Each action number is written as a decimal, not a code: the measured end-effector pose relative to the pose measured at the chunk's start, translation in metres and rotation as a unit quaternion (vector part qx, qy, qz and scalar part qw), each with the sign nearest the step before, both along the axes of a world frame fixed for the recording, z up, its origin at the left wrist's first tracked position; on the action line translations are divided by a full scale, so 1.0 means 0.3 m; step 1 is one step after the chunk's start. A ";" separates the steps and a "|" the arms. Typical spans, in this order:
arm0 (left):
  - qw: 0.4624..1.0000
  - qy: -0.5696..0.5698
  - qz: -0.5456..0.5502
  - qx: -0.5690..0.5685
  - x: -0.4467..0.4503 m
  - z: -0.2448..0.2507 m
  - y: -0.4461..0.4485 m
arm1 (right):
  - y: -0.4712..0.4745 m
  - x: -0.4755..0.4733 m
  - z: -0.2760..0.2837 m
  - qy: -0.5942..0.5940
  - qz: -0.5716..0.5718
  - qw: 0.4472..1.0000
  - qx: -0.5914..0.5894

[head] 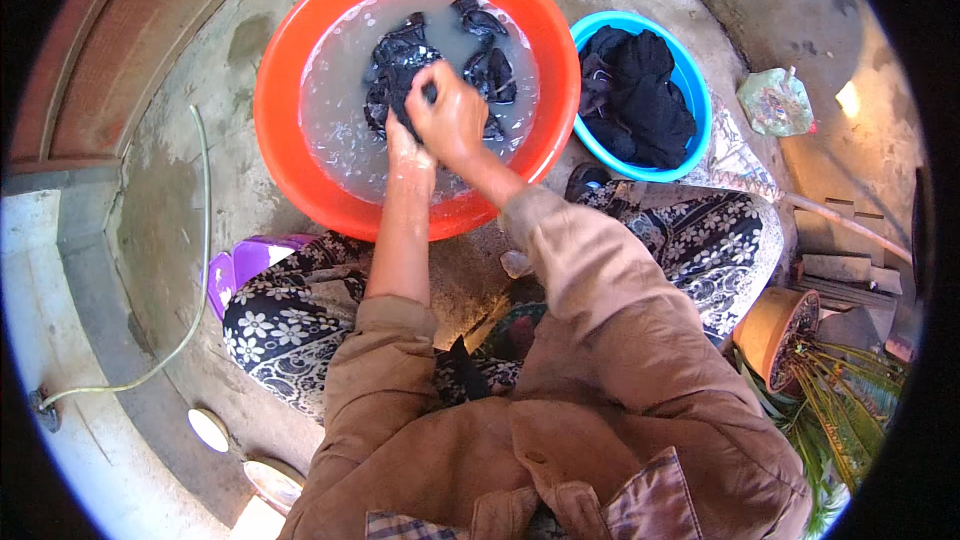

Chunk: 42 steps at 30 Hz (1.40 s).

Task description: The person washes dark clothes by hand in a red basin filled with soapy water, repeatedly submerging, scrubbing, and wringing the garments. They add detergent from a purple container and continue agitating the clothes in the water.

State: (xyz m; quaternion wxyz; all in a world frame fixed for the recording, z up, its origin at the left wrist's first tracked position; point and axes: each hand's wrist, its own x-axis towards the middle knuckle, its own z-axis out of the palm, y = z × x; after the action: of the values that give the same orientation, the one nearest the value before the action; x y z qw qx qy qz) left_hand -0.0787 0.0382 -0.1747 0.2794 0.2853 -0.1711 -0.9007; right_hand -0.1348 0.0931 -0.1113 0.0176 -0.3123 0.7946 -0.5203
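Cloudy, sudsy water (pixel 337 101) fills much of a large orange plastic basin (pixel 289 165) in front of me. In it lies dark wet cloth (pixel 405 45), partly above the surface. My right hand (pixel 450 112) is curled shut on a bunched part of this cloth, over the basin's middle. Just below and left of it, my left hand (pixel 409 141) grips the same cloth from underneath; its fingers are mostly hidden by the fabric. More dark cloth (pixel 491 71) floats to the right of my hands.
A light-blue basin (pixel 701 101) heaped with dark clothes (pixel 645 90) stands right of the orange one. A pale hose (pixel 204 240) curves along the concrete floor at left. Beside my left knee is a purple plastic item (pixel 255 259). An orange plant pot (pixel 765 337) sits at lower right.
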 end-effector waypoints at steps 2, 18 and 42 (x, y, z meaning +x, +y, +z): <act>0.994 -0.043 0.009 0.101 -0.031 0.042 0.049 | -0.053 -0.106 -0.063 -0.008 -0.061 0.996 0.069; 0.997 -0.037 0.003 0.071 -0.014 0.180 -0.018 | 0.006 -0.279 -0.101 -0.526 0.162 0.835 -0.021; 0.882 -0.219 0.120 -0.400 -0.036 0.470 -0.091 | 0.090 -0.383 0.137 -0.568 0.338 0.747 -0.061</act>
State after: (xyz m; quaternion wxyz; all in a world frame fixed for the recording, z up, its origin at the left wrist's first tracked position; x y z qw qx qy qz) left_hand -0.0895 0.0108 -0.0338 0.4311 0.3577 -0.5385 -0.6294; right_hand -0.2498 0.1201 -0.0701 0.6218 -0.2077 0.4463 -0.6092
